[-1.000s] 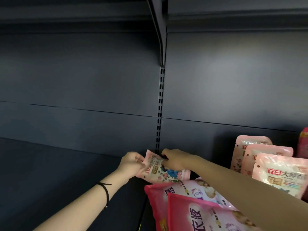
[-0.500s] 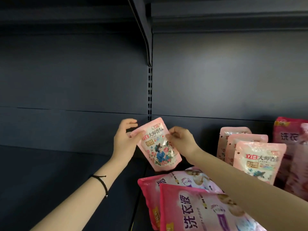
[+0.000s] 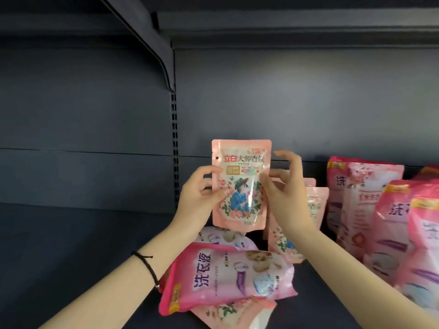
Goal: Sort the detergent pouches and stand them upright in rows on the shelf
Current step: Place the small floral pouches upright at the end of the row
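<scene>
A small pale-pink detergent pouch with a flower picture hangs upright in the air in front of the shelf's back wall, its front facing me. My left hand grips its left edge, thumb on the front. My right hand pinches its right edge, the other fingers spread loosely. Below the pouch a large pink pouch lies flat on the dark shelf, on top of another small pouch. More small pouches stand behind my right hand.
Several large pink pouches stand upright in a group at the right of the shelf. A slotted upright and a shelf bracket divide the back wall. The shelf part left of the upright is bare dark metal.
Both hands have lifted the small pouch off the shelf, raised it and turned it from tilted to upright. My view has shifted right, showing more of the standing pouches.
</scene>
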A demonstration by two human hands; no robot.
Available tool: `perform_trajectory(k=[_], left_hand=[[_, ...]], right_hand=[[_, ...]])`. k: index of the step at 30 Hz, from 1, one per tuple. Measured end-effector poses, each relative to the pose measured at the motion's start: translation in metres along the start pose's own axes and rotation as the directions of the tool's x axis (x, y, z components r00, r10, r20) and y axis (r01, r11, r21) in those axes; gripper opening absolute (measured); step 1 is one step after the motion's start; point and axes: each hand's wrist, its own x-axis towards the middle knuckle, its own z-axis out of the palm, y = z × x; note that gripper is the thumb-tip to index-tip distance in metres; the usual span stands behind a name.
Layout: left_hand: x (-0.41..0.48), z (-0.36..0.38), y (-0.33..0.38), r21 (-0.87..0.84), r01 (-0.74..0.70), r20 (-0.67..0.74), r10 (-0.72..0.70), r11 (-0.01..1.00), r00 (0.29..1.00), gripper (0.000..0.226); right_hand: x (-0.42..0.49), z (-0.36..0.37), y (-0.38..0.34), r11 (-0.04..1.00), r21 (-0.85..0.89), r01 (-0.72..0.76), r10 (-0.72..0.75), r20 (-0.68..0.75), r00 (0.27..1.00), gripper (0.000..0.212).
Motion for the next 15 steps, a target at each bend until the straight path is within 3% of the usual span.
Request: perform_trajectory(k=[4, 9, 15], left_hand=[[-0.015, 0.044, -0.002, 0.047, -0.002, 0.043, 0.000, 0.999, 0.999, 0.034], [-0.028, 0.092, -0.006, 0.137, -0.048, 0.115, 0.032, 0.989, 0.993, 0.034], [-0.042, 0.107, -0.020, 0.367, -0.088, 0.142, 0.038, 0.926, 0.989, 0.025]], right_hand=[[-0.022, -0.049, 0.007, 0.994, -0.102, 0.026, -0.022, 0.042, 0.999, 0.039], [-0.034, -0.097, 0.017, 0.957, -0.290, 0.032, -0.042, -0.028, 0.999, 0.049], [-0.054, -0.112, 0.036, 0.951, -0.310, 0.000, -0.004, -0.014, 1.000, 0.053]])
